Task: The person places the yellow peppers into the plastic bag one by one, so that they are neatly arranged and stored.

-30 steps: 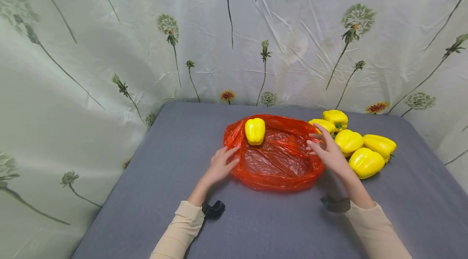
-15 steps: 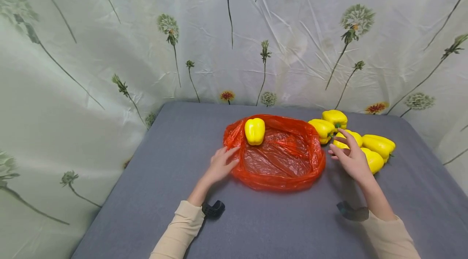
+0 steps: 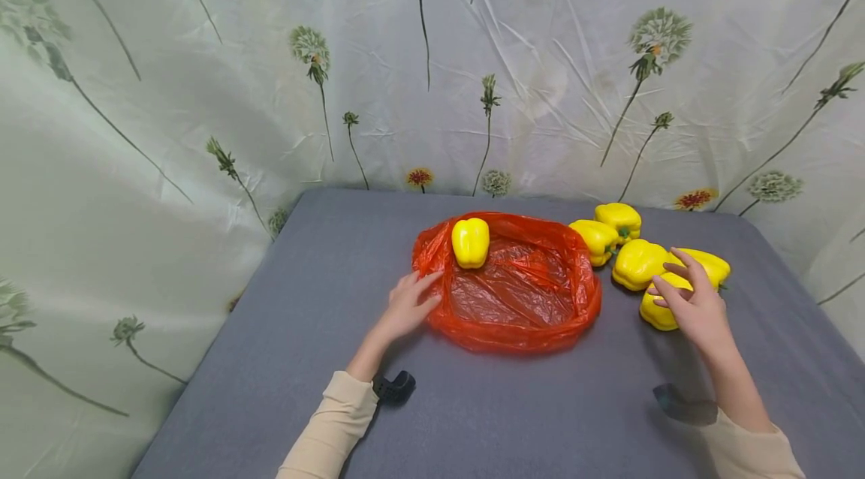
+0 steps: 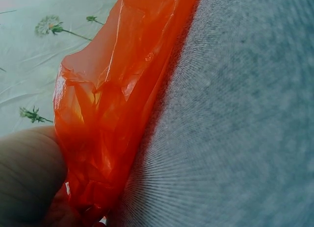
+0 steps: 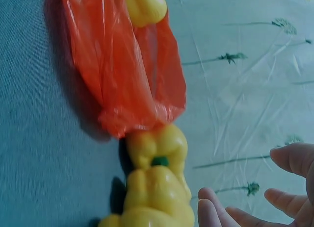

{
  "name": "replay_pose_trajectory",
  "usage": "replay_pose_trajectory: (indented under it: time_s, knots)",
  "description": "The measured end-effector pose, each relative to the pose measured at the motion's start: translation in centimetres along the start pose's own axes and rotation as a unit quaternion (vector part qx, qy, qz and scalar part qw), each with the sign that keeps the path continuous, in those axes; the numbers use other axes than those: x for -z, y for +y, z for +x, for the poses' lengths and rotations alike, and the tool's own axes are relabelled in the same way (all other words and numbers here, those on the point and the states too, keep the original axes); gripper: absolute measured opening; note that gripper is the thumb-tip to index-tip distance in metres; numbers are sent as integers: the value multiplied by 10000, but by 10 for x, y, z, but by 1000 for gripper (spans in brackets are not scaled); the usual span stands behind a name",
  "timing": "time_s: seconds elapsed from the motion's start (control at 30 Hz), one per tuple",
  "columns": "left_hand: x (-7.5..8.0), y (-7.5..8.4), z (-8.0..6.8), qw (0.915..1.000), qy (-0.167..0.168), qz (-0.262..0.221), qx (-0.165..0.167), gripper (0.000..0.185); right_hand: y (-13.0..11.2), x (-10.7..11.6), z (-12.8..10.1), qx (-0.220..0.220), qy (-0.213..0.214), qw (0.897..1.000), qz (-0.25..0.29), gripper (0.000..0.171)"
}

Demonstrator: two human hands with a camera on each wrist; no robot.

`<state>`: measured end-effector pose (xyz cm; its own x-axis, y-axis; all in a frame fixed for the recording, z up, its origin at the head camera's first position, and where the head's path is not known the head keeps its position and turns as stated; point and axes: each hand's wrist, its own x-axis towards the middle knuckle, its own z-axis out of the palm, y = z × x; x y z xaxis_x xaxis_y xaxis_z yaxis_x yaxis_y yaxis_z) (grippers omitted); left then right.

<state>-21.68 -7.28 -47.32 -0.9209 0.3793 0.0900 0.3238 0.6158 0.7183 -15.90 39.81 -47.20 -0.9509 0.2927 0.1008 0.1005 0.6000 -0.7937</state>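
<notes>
Right hand (image 3: pixel 699 306), fingers spread, over smooth, firm, likely slippery yellow bell pepper (image 3: pixel 658 308); left hand (image 3: pixel 408 305) flat on limp orange plastic bag (image 3: pixel 523 314).

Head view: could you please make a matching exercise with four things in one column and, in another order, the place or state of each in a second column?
Things:
1. left hand
2. right hand
3. crinkled orange plastic bag
4. lone yellow bell pepper

Places or states:
A. lies spread open on the grey cloth-covered table
B. sits inside the bag, at its far rim
C. rests on the bag's near-left edge
D. fingers spread over the nearest pepper of the yellow group at the right

Pairs: 1-C, 2-D, 3-A, 4-B
</notes>
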Motion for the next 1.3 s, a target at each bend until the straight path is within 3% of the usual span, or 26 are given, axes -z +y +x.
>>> replay_pose_trajectory:
  time_s: [0.23,0.57,0.67,0.83,1.0,1.3]
  knots:
    - [0,0,0,10000,2,23,-29,47,12,17,-9,-212,296,9991,224,67]
    - [-1,0,-1,10000,0,69,15,47,30,25,-13,-817,786,9912,-679,71]
    - [-1,0,-1,9999,-6,101,-1,47,22,25,-20,-929,847,9894,-725,73]
    - [0,1,-1,10000,-22,80,-19,47,-23,31,-40,-1145,808,9870,-792,71]
    - [0,2,0,9999,-44,88,23,47,-58,35,-54,-1085,429,9830,-1416,67]
    - [0,1,0,9999,-21,109,37,47,-56,21,-54,-845,73,9853,-1485,69]
